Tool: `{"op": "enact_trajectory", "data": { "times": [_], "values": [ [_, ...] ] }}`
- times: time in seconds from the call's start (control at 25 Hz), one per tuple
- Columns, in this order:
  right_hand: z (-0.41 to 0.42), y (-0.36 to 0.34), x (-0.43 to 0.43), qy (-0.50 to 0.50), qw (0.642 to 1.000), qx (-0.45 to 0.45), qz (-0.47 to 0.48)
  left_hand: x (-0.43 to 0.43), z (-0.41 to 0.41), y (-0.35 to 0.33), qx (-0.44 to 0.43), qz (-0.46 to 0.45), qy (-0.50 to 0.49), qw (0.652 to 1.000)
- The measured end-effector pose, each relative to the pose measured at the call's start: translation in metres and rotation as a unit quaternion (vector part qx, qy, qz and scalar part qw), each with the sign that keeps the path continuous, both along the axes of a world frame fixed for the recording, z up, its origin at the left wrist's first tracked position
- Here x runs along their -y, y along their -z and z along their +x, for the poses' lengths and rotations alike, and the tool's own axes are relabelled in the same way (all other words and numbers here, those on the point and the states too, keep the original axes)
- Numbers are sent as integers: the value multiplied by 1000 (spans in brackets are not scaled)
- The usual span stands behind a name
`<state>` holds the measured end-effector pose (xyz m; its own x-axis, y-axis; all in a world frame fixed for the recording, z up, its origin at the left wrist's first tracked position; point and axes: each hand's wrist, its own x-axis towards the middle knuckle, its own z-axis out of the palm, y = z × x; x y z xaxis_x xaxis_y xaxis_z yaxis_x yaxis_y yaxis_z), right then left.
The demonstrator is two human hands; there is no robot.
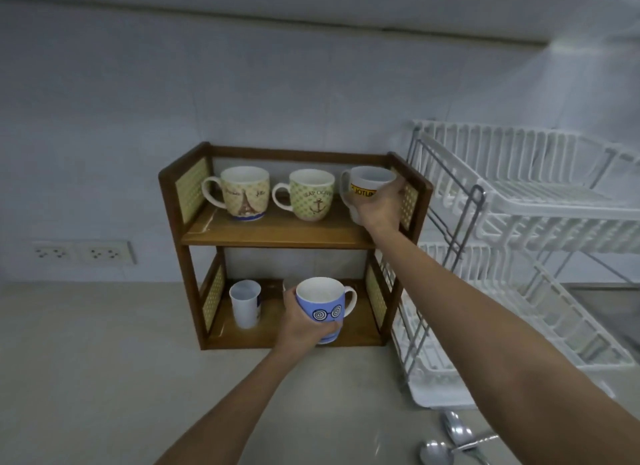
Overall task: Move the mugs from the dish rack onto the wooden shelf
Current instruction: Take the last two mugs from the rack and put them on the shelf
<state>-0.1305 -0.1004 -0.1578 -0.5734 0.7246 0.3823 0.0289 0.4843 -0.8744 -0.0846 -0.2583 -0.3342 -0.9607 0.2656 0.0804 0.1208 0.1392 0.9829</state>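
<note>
Two sockets (81, 253) sit on the wall at left of frame. Centre frame, one two-tier wooden shelf (277, 238) stands on the counter (86, 360).

Five cups counted. Upper tier, left to right: Eiffel mug (244, 194), anchor mug (310, 196), and white mug (367, 191) at the right end, grasped around its body by the right hand (379, 206); whether its base touches the board cannot be told. Lower tier: one white tumbler (245, 303) at left. The blue mug (322, 307), handle to the right, is clasped by the left hand (301, 324) at the lower tier's front edge.

Right of frame: one white rack (540, 222), both tiers holding no mugs. Lower right: two spoons (450, 444).
</note>
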Motion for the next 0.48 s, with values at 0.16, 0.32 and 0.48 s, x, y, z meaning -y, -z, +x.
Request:
{"op": "enact_trajectory", "data": {
  "times": [0.16,0.32,0.48],
  "values": [
    [2,2,-8,-39,999,4,20,-18,-7,11,7,2,27,1000],
    [58,39,-1,-48,994,-41,90,-34,-11,18,5,-10,21,1000],
    [157,162,31,-29,983,-10,178,-52,-20,21,6,-24,13,1000]
  ]
}}
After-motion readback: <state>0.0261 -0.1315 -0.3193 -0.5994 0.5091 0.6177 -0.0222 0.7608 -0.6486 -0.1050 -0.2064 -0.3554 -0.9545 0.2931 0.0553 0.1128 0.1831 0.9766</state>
